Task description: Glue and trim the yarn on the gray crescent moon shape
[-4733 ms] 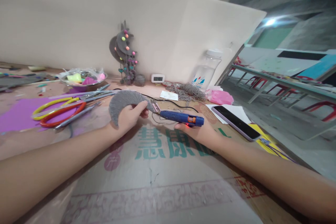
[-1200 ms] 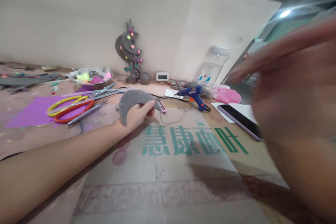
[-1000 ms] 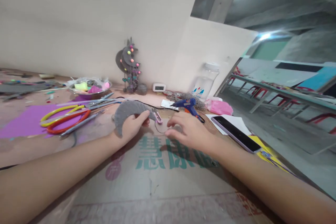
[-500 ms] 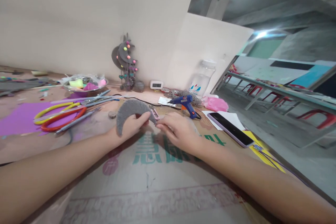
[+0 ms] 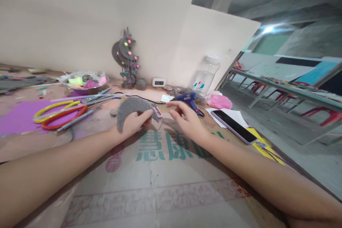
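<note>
Grey yarn-wrapped crescent (image 5: 133, 108) sits in your left hand (image 5: 136, 121), thumb and fingers closed on it above the printed cardboard sheet (image 5: 160, 181), a small pink clip (image 5: 157, 112) right at its tip! Your right hand (image 5: 187, 121) is just beside that tip, thumb and fingers parted and curved, holding nothing you can see, with the blue glue gun (image 5: 185, 97) lying just behind it.

There are two hands (image 5: 137, 120), one glue gun (image 5: 185, 97), one phone (image 5: 233, 127) and one bottle (image 5: 205, 74)
</note>
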Available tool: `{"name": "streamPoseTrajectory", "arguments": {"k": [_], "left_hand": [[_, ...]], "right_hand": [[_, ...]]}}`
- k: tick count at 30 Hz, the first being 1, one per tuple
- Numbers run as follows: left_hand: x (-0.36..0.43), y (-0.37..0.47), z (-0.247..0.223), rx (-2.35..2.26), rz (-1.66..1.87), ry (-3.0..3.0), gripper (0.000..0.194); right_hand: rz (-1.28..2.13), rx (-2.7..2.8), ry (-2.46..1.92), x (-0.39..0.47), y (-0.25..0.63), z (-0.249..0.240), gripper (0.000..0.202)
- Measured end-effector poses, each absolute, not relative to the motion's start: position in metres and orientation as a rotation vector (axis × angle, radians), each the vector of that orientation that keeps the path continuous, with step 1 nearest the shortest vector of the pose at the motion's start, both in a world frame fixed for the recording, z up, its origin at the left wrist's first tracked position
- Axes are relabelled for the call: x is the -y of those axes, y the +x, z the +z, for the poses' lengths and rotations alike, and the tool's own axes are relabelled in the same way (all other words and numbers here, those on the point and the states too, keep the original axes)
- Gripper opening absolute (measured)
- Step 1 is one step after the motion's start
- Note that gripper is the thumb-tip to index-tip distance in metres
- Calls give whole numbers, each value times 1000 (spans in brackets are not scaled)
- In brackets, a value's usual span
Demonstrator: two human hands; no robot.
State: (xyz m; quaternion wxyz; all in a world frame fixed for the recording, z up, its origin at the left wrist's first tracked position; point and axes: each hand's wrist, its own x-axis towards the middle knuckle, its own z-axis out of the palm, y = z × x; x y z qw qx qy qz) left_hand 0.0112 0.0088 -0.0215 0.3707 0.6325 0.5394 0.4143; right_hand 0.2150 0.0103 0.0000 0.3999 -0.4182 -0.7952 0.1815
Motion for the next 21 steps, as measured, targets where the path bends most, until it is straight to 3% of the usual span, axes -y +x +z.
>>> {"name": "streamPoseTrajectory", "arguments": {"k": [4, 7, 14, 21], "left_hand": [[-9, 11, -23, -1382, 1064, 1620, 42], [-8, 10, -20, -1390, 1052, 1632, 40], [-9, 7, -23, -1378, 1019, 1659, 44], [-8, 9, -22, -1302, 979, 1631, 42]], "right_hand": [[943, 1947, -1008, 2, 207, 0, 28], [1066, 1980, -979, 4, 205, -5, 33], [873, 2024, -1153, -1, 205, -5, 10], [816, 2011, -1215, 1, 204, -1, 17]]}}
